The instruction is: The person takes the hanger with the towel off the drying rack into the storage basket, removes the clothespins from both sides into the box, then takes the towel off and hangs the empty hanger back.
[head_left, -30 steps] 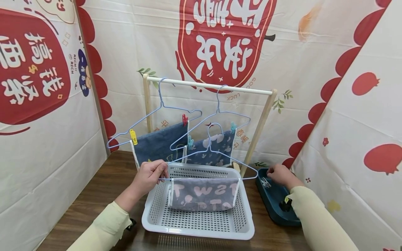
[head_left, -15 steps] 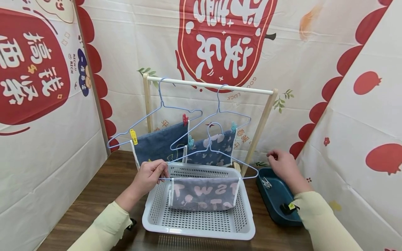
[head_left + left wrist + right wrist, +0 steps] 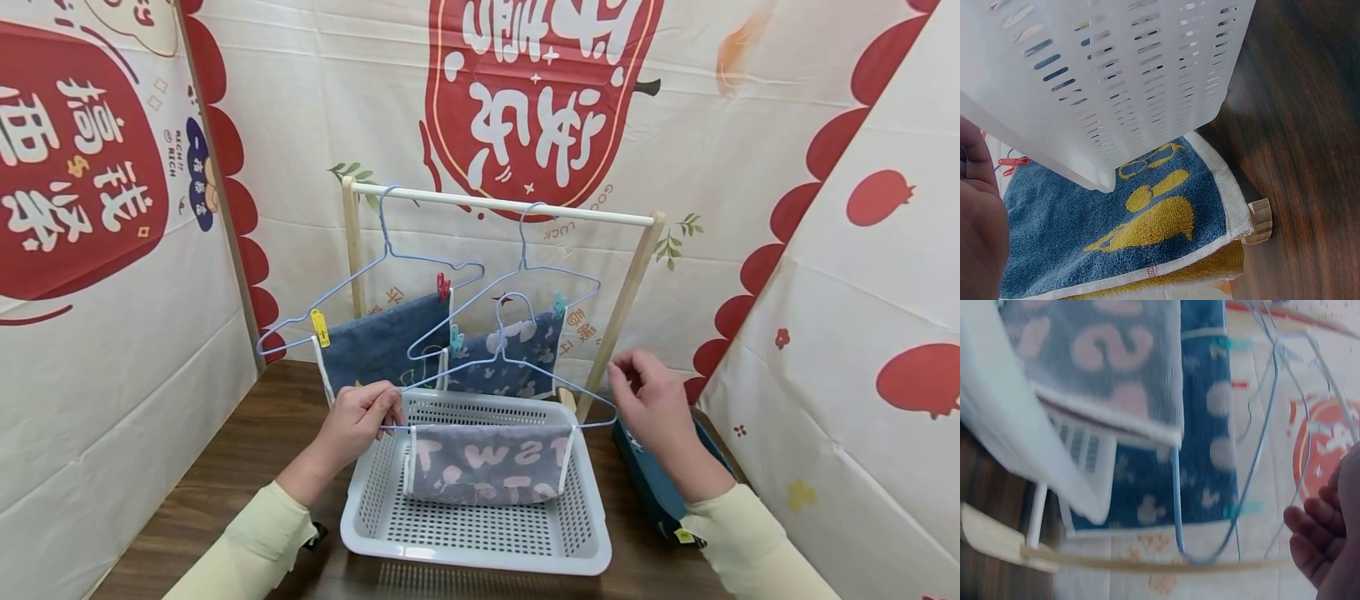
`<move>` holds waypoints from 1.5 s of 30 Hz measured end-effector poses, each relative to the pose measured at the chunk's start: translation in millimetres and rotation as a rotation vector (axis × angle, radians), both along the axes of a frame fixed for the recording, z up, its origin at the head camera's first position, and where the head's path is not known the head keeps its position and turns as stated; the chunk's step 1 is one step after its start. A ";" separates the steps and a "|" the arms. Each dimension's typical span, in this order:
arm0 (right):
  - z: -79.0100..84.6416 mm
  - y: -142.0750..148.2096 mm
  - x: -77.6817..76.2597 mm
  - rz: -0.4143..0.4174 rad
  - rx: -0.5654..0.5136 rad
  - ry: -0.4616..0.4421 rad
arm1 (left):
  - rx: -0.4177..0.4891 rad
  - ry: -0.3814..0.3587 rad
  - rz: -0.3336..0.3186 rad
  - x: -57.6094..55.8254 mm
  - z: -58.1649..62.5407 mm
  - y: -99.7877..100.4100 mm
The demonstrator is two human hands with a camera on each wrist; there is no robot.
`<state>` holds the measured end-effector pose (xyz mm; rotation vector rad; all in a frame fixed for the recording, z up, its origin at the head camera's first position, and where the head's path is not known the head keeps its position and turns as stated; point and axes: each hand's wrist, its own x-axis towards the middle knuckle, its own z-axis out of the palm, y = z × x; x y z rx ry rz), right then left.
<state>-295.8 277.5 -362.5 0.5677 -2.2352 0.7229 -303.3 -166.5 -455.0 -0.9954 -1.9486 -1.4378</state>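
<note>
My left hand (image 3: 363,417) grips the left end of a blue wire clothes hanger (image 3: 551,375). A grey towel (image 3: 487,467) with pink letters is folded over its lower bar, above a white perforated basket (image 3: 472,554). My right hand (image 3: 656,404) is just beyond the hanger's right end, fingers curled; whether something small sits between thumb and fingertips is hidden. In the right wrist view, curled fingers (image 3: 1316,534) show beside the hanger. Below that forearm lies a dark teal tray (image 3: 641,479), partly covered.
Behind stands a wooden rack with a white rail (image 3: 480,200). Two more blue hangers hang there: a dark blue towel (image 3: 382,337) with yellow and red clothespins, and a patterned blue towel (image 3: 498,371) with teal clothespins. Printed cloth walls enclose the brown table (image 3: 195,492).
My right hand has lifted from the tray, where white clothespins showed, and moved left to near the hanger's right end. The left hand, hanger and grey towel stay in place.
</note>
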 end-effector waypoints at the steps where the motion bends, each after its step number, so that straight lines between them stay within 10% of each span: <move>1: -1.0 -4.6 2.7 0.037 0.026 0.017 | 0.000 -0.001 -0.001 0.0 -0.1 0.3; 18: -16.3 -82.0 7.9 0.341 0.492 -0.236 | -0.004 0.000 0.007 -0.5 0.2 2.0; 45: -31.3 -104.7 1.5 0.372 0.575 -0.260 | -0.004 -0.001 -0.006 -0.2 0.6 3.5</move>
